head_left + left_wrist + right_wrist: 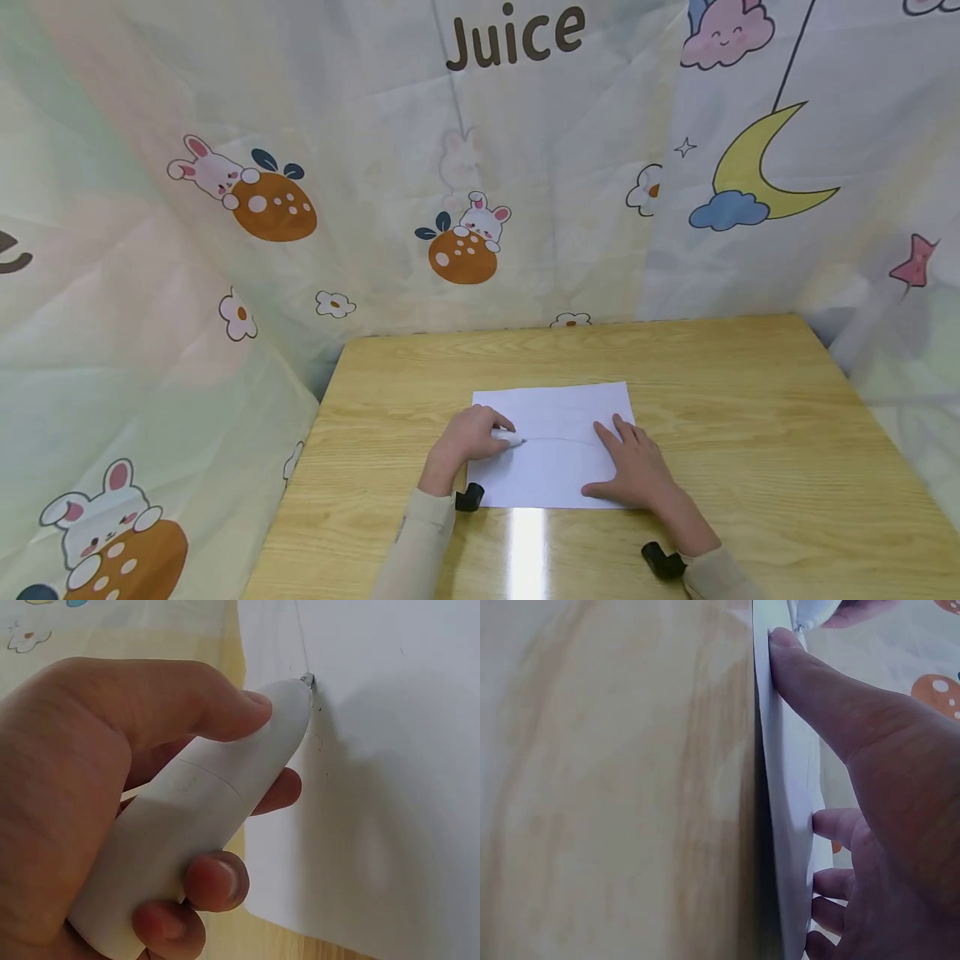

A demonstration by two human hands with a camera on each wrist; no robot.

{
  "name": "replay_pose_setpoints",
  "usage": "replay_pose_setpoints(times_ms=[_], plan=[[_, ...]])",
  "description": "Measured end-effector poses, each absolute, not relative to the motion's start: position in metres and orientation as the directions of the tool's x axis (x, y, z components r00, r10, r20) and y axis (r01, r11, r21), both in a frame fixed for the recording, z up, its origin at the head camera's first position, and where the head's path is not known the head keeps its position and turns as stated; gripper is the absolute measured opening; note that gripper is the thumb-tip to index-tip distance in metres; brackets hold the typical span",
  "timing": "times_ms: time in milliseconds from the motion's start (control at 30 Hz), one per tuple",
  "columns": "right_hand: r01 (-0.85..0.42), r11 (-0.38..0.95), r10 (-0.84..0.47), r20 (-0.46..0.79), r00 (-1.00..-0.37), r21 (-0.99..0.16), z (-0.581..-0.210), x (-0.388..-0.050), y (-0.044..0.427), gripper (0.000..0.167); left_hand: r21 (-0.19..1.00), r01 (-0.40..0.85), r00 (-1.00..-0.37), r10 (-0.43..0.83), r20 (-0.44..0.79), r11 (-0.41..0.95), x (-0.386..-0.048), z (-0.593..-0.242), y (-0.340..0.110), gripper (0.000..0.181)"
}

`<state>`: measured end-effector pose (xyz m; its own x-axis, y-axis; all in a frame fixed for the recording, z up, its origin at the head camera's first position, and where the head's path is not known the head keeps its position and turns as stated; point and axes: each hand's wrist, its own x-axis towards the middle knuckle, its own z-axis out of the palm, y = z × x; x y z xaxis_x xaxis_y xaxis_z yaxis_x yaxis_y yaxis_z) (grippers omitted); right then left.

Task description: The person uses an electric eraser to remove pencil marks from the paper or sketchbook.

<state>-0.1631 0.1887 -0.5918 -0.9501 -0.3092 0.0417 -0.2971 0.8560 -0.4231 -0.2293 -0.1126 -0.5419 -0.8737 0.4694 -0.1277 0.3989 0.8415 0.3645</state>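
Note:
A white sheet of paper lies on the wooden table. My left hand grips a thick, white, pen-shaped tool, thumb on top and fingers curled underneath. The tool's small metal tip meets the paper at the left end of a thin, faint line; whether that line is drawn, creased or cut I cannot tell. My right hand rests spread on the right part of the sheet. Its thumb and fingertips press on the paper in the right wrist view.
The wooden table extends around the sheet on all sides. Behind it and at both sides hang printed cloths. A black wrist device sits at the left wrist, another black device at the right.

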Motion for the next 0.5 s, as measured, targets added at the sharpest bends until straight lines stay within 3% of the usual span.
replay_pose_setpoints(times_ms=[500], plan=[[-0.297,0.853,-0.316,0.029,-0.948,-0.429,-0.591,-0.163,0.187,0.109,0.353,0.394,-0.876,0.463,-0.135,0.849,-0.227,-0.54,-0.116,0.019]])
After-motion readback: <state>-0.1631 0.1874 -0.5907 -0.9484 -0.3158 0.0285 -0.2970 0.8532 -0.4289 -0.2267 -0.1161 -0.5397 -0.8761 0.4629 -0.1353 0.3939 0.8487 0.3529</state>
